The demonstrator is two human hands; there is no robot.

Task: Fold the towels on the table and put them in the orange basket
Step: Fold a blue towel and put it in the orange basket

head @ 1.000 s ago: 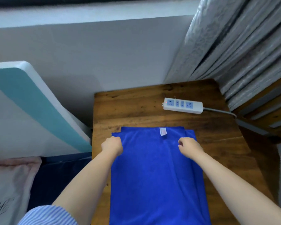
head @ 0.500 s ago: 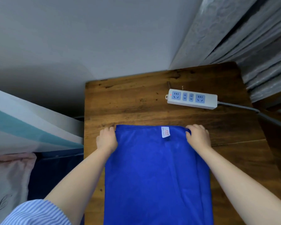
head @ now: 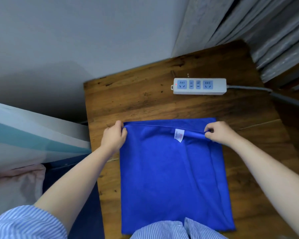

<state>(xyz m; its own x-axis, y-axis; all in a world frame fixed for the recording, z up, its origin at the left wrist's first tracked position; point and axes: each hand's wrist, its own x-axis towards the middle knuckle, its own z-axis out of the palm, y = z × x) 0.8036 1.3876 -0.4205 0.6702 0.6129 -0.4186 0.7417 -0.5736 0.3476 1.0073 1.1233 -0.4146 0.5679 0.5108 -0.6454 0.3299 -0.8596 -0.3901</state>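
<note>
The left hand (head: 113,139) pinches the far left corner of the blue towel (head: 171,173), which lies flat on the wooden table (head: 131,99) between both hands. The right hand (head: 218,133) pinches its far right corner, just right of a white label (head: 179,135). Beyond it sits a power strip (head: 199,86). The towel's near edge is hidden by a striped shirt (head: 176,230).
</note>
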